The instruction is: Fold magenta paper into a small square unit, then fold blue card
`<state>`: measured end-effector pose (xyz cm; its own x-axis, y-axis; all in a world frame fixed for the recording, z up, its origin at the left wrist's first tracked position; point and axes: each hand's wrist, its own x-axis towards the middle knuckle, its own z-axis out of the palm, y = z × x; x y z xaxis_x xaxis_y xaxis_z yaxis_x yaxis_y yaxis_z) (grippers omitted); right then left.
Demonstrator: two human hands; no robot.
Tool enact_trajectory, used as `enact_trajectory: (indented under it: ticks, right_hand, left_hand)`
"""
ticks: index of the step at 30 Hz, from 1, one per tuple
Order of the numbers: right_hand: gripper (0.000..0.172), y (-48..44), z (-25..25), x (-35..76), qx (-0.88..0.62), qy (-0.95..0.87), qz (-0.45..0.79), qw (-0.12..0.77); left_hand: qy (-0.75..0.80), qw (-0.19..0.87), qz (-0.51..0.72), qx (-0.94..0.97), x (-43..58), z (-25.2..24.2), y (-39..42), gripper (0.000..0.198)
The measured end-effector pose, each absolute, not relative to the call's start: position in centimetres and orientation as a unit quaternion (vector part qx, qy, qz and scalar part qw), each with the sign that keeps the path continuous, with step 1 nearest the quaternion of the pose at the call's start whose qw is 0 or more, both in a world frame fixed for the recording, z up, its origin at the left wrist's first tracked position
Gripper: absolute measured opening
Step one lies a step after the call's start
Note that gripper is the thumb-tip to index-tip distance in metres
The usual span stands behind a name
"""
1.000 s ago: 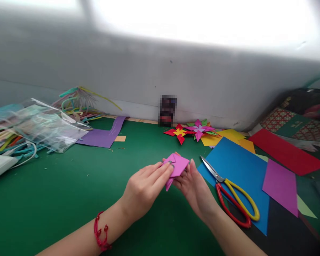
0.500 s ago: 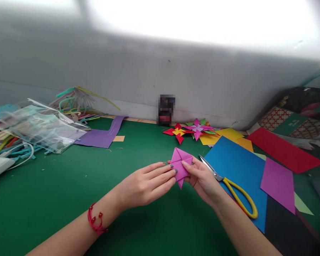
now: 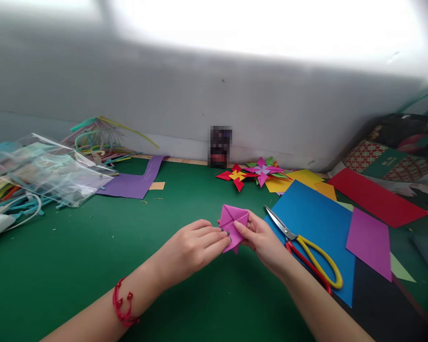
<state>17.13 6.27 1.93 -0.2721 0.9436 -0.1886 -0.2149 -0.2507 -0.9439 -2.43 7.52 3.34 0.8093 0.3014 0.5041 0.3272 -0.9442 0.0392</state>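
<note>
Both hands hold a small folded pink paper piece (image 3: pixel 232 219) just above the green table (image 3: pixel 74 251). My left hand (image 3: pixel 194 247) pinches its left lower edge with curled fingers. My right hand (image 3: pixel 262 237) grips its right side, thumb on top. The piece shows crease lines and a point at the bottom. A red bracelet is on my left wrist.
Scissors (image 3: pixel 306 251) with red and yellow handles lie on a blue sheet (image 3: pixel 314 223) right of my hands. Pink (image 3: pixel 369 242), red (image 3: pixel 374 197) and yellow sheets lie further right. Finished paper stars (image 3: pixel 257 173) sit by the wall. A purple strip (image 3: pixel 135 183) and a clear bag (image 3: pixel 46 173) are at the left.
The pink piece was turned in my hands from lying flat to standing with its creased face toward me. My right hand moved up onto its right side.
</note>
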Motion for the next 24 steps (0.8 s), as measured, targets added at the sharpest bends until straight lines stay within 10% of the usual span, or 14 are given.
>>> enact_trajectory:
  ticks: [24]
  right_hand:
    - [0.028, 6.0, 2.3, 16.7, -0.399, -0.461, 0.645, 0.46]
  left_hand:
    - [-0.381, -0.431, -0.385, -0.721, -1.9, 4.8, 7.6, 0.008]
